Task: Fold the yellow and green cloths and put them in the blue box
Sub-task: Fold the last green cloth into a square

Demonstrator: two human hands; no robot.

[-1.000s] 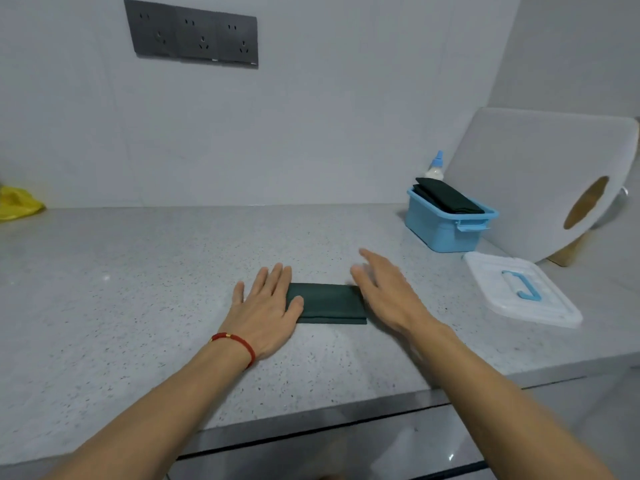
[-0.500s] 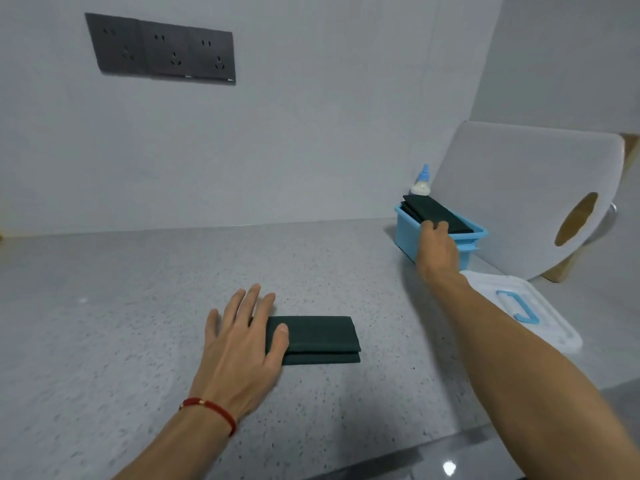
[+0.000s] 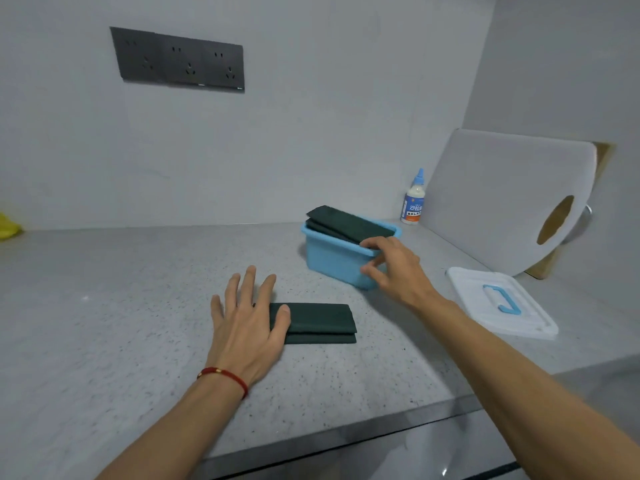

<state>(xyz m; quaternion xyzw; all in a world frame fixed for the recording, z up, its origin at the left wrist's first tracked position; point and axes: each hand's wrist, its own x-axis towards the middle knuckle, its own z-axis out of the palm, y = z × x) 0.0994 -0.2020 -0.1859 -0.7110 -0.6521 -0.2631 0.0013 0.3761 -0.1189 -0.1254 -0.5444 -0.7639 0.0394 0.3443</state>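
Observation:
A folded dark green cloth [image 3: 317, 322] lies on the grey counter [image 3: 104, 306]. My left hand [image 3: 247, 323] rests flat on its left end, fingers spread. The blue box [image 3: 332, 258] stands just behind it, with folded dark green cloths [image 3: 346, 223] sticking out of its top. My right hand [image 3: 394, 268] grips the box's near right corner, fingers over the rim and thumb on the outer wall. A bit of yellow cloth [image 3: 8, 226] shows at the far left edge by the wall.
The box's white lid [image 3: 498, 303] with a blue handle lies to the right. A white cutting board [image 3: 502, 199] leans in the right corner, a small bottle [image 3: 414, 199] beside it. The counter's front edge runs below my forearms.
My right hand left the folded cloth, reached to the blue box and has dragged it left, nearer the cloth. My left hand has stayed on the cloth.

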